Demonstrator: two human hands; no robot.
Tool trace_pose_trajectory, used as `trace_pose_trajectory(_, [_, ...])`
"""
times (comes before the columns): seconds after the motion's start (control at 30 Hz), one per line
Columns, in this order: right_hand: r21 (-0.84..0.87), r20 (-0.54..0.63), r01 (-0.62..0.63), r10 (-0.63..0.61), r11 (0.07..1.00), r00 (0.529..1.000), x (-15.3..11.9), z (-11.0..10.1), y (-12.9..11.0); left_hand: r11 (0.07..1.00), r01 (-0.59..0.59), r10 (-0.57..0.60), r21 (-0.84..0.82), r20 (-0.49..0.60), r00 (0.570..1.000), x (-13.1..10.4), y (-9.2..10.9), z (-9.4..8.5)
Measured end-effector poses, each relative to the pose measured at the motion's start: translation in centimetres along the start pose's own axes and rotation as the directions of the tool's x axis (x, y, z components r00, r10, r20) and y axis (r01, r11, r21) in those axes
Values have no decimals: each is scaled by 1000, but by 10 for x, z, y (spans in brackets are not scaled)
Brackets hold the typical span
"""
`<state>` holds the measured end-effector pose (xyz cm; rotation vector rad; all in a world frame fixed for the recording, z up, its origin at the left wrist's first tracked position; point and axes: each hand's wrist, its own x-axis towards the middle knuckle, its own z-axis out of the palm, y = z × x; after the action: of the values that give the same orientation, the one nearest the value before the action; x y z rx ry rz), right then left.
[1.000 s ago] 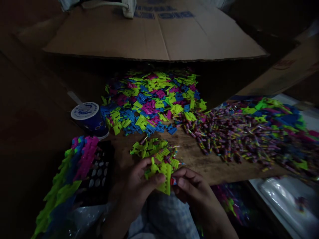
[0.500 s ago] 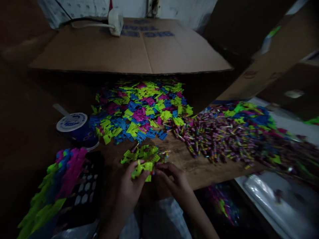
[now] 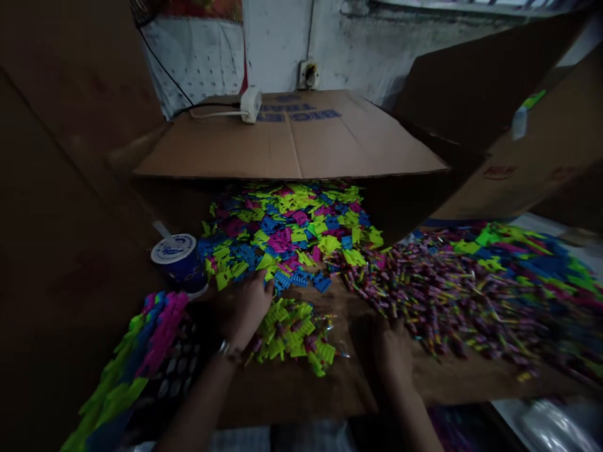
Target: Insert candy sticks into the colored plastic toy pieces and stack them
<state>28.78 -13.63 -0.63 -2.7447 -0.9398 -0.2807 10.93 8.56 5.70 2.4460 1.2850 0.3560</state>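
Note:
My left hand [image 3: 249,307] reaches to the front edge of a heap of small flat plastic pieces [image 3: 287,232] in neon yellow, blue and pink. Its fingertips are at a yellow piece; whether they grip it is hidden. My right hand [image 3: 394,348] is low over the table, at the near edge of a heap of thin purple-wrapped sticks [image 3: 433,295] with clear tips. Blur and shadow hide its fingers. Between my hands lies a small pile of yellow plastic pieces [image 3: 294,333] with some wrapped sticks among them.
An open cardboard box [image 3: 292,144] holds the plastic heap, with a white plug adapter [image 3: 251,105] on its flap. A blue cup [image 3: 181,267] with a white lid stands left. Near it are stacked coloured pieces [image 3: 127,364]. More coloured pieces [image 3: 532,257] lie right.
Both hands have parted from the middle. The left has gone forward to the plastic heap, the right across to the wrapped sticks. The yellow piece they held is no longer in them. The view has tilted up.

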Motion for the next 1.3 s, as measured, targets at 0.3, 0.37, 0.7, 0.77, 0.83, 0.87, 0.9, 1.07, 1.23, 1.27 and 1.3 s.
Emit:
trace_pose_trajectory(0.3, [743,-98,5,102,670,990,-5,-25,-16,998,47,-51,41,92,994,41,19,39])
trace_pose_trajectory(0.37, [838,-31,-6,58,546,998,-8,-38,-24,999,42,-41,-16,61,997,39,17,42])
trace_pose_trajectory(0.7, [963,241,-218,-141,159,960,-16,-77,-75,829,-39,88,-558,61,994,-6,19,1])
trace_pose_trajectory(0.77, [968,236,-220,-141,119,962,-16,-84,-86,735,-18,143,-678,128,981,-27,23,-22])
trace_pose_trajectory(0.83, [970,241,-234,-164,60,957,-15,-92,-94,505,105,211,-857,241,947,-44,28,-43])
trace_pose_trajectory(0.87, [970,243,-240,-185,42,952,-15,-96,-96,395,169,226,-903,274,935,-51,29,-51])
trace_pose_trajectory(0.9, [969,248,-247,-211,35,945,-16,-100,-98,298,230,230,-926,304,925,-56,30,-58])
trace_pose_trajectory(1.07, [931,347,-364,-300,-1,888,-27,-108,-100,60,369,203,-927,374,905,-71,29,-69])
trace_pose_trajectory(1.23, [832,453,-529,-347,-168,822,-36,-108,-104,100,383,277,-918,396,876,-81,26,-72])
trace_pose_trajectory(1.27, [823,462,-543,-357,-169,812,-37,-108,-106,123,375,289,-919,394,872,-82,25,-73])
trace_pose_trajectory(1.3, [818,471,-552,-363,-162,804,-37,-109,-107,143,365,297,-920,392,871,-83,24,-73])
